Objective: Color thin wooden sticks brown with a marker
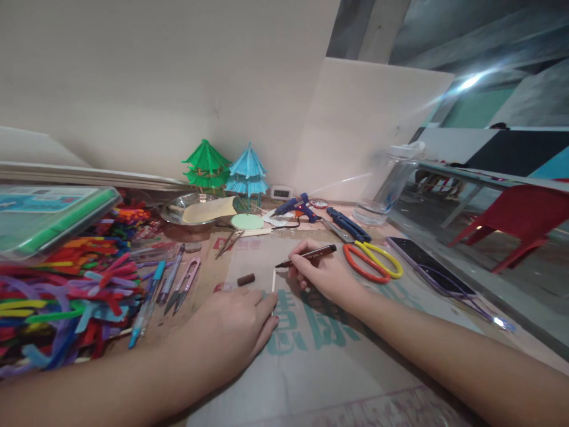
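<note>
My right hand is closed round a dark brown marker pen, whose tip points left at the top end of a thin pale stick lying on a sheet of cardboard with teal printed characters. My left hand rests palm down on the sheet, fingers together, with its fingertips pressing on the lower part of the stick. The marker's brown cap lies just left of the stick.
A heap of coloured pipe cleaners fills the left. Pens and thread snips lie beside it. Behind stand green and blue paper pagodas, a metal bowl, a glue gun, orange-yellow scissors, a water bottle and a phone.
</note>
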Motion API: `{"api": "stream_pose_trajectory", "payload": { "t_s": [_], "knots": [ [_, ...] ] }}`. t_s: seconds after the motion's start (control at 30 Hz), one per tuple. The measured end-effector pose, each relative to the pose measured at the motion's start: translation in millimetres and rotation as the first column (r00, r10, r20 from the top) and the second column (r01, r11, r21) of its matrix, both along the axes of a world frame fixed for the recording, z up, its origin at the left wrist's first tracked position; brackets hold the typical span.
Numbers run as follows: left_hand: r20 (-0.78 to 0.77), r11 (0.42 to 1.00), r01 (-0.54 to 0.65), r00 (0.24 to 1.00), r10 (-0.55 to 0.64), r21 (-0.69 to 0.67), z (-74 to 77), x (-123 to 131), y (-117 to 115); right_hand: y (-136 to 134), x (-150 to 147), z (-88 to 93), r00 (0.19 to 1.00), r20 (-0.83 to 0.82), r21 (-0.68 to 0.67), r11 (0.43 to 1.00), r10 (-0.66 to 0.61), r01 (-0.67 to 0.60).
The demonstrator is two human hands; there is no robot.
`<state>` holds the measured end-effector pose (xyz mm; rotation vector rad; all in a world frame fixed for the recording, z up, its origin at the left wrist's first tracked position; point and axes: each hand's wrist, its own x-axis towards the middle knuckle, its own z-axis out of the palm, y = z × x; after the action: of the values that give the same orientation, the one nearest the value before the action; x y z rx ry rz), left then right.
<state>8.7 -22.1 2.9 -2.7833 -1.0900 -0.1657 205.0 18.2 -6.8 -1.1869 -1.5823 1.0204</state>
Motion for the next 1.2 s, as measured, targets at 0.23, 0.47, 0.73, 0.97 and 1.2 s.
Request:
{"api": "stream_pose_trajectory", "payload": {
  "t_s": [0.23,0.47,0.73,0.97,1.2],
  "knots": [
    [0.01,1.0,0.006,1.0,-0.006,0.021,0.3,0.1,-0.9,1.9,0.6,-0.9,0.999,0.044,-0.002,1.0,0.01,-0.01],
    [-0.003,1.0,0.014,1.0,-0.014,-0.002,0.2,1.2,1.3,2.4,0.2,-1.3,0.999,0.045,-0.012,1.0,0.008,-0.008],
    [0.028,0.998,0.047,0.998,-0.049,0.037,-1.1,-0.8,0.5,1.3,0.1,1.1,0.998,0.057,-0.028,0.999,0.018,-0.016],
    [0.004,0.999,0.04,0.999,-0.04,0.029,2.8,-0.1,-0.9,0.5,0.9,1.9,0.993,0.103,-0.057,0.997,0.054,-0.048],
    [-0.028,0.999,0.028,0.999,-0.028,0.023,0.2,0.3,-0.7,-2.8,1.8,3.4,0.988,0.11,-0.089,0.991,0.105,-0.096]
  ]
}}
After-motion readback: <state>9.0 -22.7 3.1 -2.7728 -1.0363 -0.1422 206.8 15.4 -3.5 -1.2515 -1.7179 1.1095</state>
